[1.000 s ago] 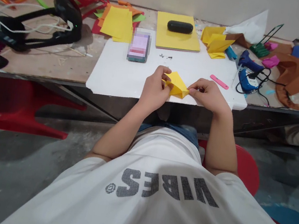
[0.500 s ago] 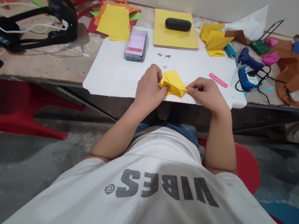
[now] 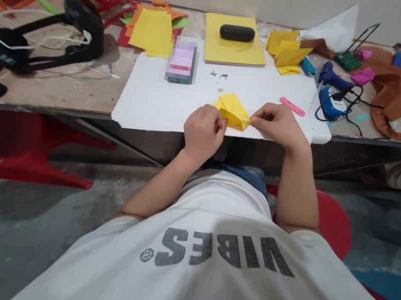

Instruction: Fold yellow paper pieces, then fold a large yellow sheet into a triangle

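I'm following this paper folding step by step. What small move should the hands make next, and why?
Probably press the folded yellow paper flat onto the white board. The left hand pinches its left corner, the right hand its right tip, and its layers look raised rather than flat.

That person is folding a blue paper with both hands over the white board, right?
No, it is not blue. The head view shows the left hand and the right hand both pinching a yellow paper over the white board.
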Available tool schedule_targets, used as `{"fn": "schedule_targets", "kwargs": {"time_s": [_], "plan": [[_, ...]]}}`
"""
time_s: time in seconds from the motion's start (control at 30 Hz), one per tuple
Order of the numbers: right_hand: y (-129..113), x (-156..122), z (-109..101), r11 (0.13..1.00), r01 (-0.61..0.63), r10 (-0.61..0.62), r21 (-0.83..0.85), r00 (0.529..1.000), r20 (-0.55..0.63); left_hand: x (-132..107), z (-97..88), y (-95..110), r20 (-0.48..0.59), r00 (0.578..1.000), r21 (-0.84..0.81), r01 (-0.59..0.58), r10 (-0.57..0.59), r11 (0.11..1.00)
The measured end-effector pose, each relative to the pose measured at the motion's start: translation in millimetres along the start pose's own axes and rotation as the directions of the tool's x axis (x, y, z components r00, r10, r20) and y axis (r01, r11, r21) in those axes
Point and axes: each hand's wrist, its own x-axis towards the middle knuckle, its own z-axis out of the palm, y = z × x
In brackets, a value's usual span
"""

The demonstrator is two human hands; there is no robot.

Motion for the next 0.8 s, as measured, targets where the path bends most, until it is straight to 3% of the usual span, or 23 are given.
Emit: {"fn": "schedule_targets", "kwargs": {"time_s": [0.2, 0.4, 0.8], "plan": [[0.0, -0.1, 0.3, 1.000, 0.008, -0.009, 0.013, 1.000, 0.014, 2.0, -16.9, 16.6, 0.200, 0.972, 0.075, -0.145, 0.128, 0.987], [-1.5, 0.2, 1.0, 1.000, 0.021, -0.021, 0.011, 1.000, 0.011, 0.3, -30.6, 33.9, 0.449, 0.874, 0.120, -0.267, 0.187, 0.956], [-0.6, -1.2, 2.7, 0.998, 0.047, -0.047, 0.041, 0.999, 0.003, 1.9, -29.8, 37.8, 0.536, 0.837, 0.185, -0.243, 0.109, 0.952]]}}
